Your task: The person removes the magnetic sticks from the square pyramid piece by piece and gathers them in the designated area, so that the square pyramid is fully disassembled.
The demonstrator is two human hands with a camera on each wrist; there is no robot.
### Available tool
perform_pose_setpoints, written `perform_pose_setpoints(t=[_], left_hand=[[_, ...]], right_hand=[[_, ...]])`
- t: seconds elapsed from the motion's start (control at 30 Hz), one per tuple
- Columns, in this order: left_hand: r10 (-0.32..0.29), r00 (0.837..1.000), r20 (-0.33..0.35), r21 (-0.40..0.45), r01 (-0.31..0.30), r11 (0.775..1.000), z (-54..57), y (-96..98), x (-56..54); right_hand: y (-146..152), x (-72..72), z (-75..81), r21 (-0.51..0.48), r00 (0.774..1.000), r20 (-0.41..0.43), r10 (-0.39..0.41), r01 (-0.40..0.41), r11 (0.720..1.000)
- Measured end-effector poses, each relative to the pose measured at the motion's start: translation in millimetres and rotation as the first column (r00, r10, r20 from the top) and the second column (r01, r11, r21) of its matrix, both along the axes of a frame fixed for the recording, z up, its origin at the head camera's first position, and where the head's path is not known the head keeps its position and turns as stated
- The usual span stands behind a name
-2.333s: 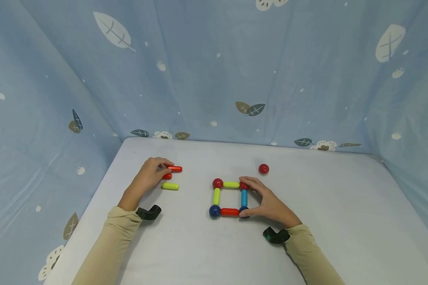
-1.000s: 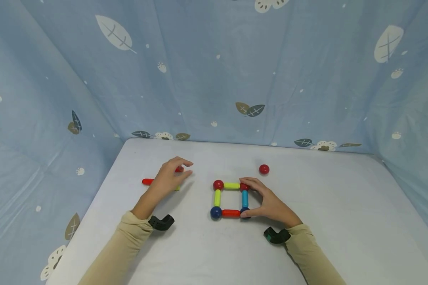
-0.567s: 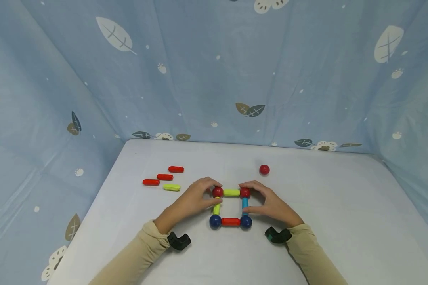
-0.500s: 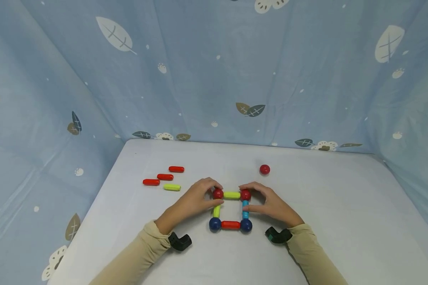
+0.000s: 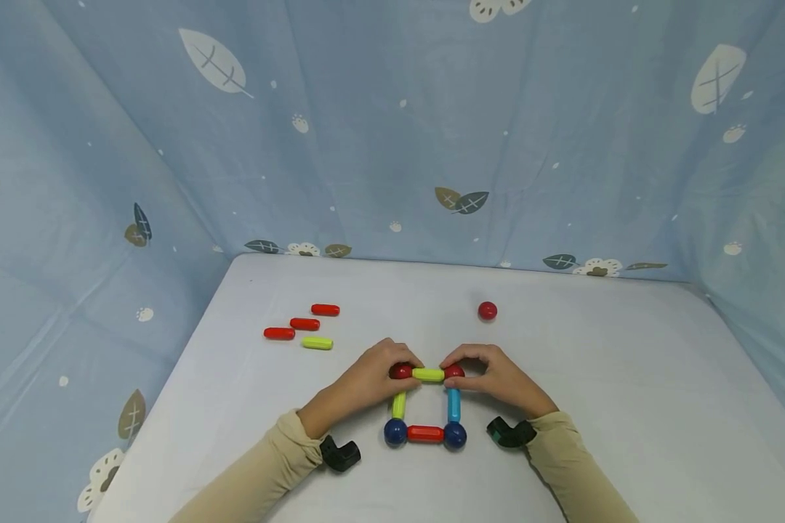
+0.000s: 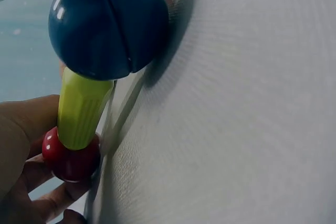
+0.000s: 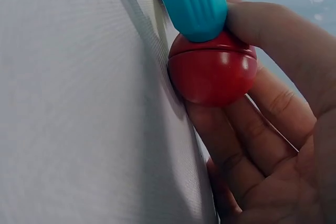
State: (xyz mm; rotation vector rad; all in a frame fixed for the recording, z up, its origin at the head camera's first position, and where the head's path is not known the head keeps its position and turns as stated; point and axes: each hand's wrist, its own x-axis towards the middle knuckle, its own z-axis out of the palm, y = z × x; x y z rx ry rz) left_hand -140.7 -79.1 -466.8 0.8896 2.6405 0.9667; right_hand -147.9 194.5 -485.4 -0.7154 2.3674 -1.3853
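Note:
A square of rods and balls lies on the white table in the head view. Its far corners are a left red ball (image 5: 402, 371) and a right red ball (image 5: 454, 370), joined by a lime rod (image 5: 428, 375). Its near corners are two dark blue balls (image 5: 395, 433), joined by a red rod (image 5: 425, 434). My left hand (image 5: 369, 374) grips the left red ball, beside the lime side rod (image 6: 81, 108). With thumb and fingers, my right hand (image 5: 497, 378) holds the right red ball, where the light blue rod (image 7: 194, 3) meets it. Fingers partly cover both red balls.
Several loose rods lie to the left: red rods (image 5: 304, 324) and one lime rod (image 5: 317, 343). A loose red ball (image 5: 487, 311) rests beyond the square, to its right. A patterned blue cloth (image 5: 392, 131) hangs behind the table (image 5: 595, 349).
My left hand has left the loose rods at the left and taken hold of the square's left red ball. The square has slid toward me, and my right hand now holds only its far corner.

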Motion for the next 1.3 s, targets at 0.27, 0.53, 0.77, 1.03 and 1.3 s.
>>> perform_pose_setpoints(t=[0.27,0.53,0.77,1.03,1.3], left_hand=[[0.007,1.0,0.025,0.034,-0.007,0.999,-0.6,0.1,-1.1],[0.012,0.999,0.041,0.028,-0.013,1.0,0.4,1.5,-0.7],[0.016,0.998,0.061,0.04,-0.019,0.999,1.1,-5.1,-2.7],[0.047,0.996,0.079,0.063,-0.052,0.997,-1.5,-16.5,-9.5],[0.047,0.996,0.075,0.024,-0.049,0.999,2.8,-13.4,-3.5]], right_hand=[[1.1,-0.2,-1.8,0.001,1.0,-0.007,0.015,-0.015,1.0],[1.2,1.7,-0.5,-0.008,1.0,-0.01,0.01,-0.01,1.0],[3.4,0.2,-0.2,0.007,1.0,-0.01,0.011,-0.011,1.0],[5.8,-1.6,-0.7,0.019,1.0,-0.017,0.0,0.0,1.0],[2.9,0.8,0.0,0.027,0.999,-0.029,-0.013,0.013,1.0]])
